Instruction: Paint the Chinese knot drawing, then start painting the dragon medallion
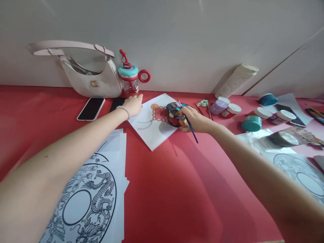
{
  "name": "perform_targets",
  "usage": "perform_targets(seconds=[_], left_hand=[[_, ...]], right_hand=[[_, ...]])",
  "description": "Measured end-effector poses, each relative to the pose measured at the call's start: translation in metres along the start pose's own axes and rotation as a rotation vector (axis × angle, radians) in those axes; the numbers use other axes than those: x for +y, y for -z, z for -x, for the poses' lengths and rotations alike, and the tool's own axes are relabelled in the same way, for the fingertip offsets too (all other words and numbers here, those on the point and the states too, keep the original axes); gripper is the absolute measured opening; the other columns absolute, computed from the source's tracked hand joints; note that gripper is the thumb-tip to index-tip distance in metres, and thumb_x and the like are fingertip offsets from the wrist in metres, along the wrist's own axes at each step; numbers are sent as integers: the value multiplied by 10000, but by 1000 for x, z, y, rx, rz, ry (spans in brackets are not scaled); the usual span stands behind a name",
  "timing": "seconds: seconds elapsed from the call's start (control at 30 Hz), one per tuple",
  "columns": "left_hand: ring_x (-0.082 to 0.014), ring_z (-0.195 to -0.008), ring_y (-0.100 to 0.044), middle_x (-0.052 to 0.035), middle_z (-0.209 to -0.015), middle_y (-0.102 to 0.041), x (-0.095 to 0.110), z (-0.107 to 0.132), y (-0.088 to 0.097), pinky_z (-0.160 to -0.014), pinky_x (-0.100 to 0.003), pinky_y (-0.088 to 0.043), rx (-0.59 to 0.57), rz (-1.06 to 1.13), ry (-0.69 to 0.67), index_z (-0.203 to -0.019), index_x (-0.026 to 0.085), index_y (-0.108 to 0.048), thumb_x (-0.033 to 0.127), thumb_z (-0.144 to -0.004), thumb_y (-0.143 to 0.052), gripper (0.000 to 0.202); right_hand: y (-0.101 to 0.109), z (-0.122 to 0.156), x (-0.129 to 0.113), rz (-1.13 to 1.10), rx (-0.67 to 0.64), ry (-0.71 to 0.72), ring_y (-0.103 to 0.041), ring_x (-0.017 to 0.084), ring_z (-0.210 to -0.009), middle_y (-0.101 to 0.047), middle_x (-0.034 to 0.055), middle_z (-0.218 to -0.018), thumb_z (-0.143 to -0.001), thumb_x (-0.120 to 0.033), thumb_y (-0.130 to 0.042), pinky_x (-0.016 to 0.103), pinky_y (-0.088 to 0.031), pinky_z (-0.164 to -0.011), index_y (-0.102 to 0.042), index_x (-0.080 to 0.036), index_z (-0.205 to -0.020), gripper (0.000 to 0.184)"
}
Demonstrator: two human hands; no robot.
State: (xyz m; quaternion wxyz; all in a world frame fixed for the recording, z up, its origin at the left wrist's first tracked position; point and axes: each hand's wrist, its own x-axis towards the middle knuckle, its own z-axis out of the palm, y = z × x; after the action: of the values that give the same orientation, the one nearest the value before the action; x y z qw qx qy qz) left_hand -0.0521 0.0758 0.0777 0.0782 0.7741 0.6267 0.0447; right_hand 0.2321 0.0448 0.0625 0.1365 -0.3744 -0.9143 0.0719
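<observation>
- A red-covered table (164,189) runs up to a pale wall (172,44); I take my bearings from the white sheet (155,127).
- The white sheet lies cornerwise on the table between the two hands, with a scalloped red painted shape (160,113) on its far half.
- Over the sheet's right side I have the right hand (191,118) gripping a paint-smeared palette (174,118) and a blue brush (191,129) together, I'd guess so the colours stay close to the painting. The shadow on the paper suggests the palette is raised.
- At the sheet's left edge the left hand (133,105) lies palm down, grasping nothing I can make out; I judge it steadies the paper.
- Left of the sheet sits a phone (91,109); farther back, a white handbag (93,84) and a red-handled cup (128,72) stand by the wall, perhaps to be out of the arms' way.
- Nearer me than the sheet, to its left, are printed pages (105,182), partly under the left forearm.
- Right of the sheet, paint jars (251,124) cluster, probably for easy reach; beyond them a white container (235,81) leans against the wall.
</observation>
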Motion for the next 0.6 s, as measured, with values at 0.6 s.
perform_targets(seconds=[0.6], left_hand=[[-332,-1409,-101,-188,-1532,-96,4,-4,-54,-1132,-424,-161,-214,27,-272,-1462,43,-46,627,-794,-402,956]], right_hand=[[-3,30,-36,-37,-117,77,-428,236,-912,-513,110,-973,-617,-153,-590,343,-396,-772,-412,-193,-887,326]])
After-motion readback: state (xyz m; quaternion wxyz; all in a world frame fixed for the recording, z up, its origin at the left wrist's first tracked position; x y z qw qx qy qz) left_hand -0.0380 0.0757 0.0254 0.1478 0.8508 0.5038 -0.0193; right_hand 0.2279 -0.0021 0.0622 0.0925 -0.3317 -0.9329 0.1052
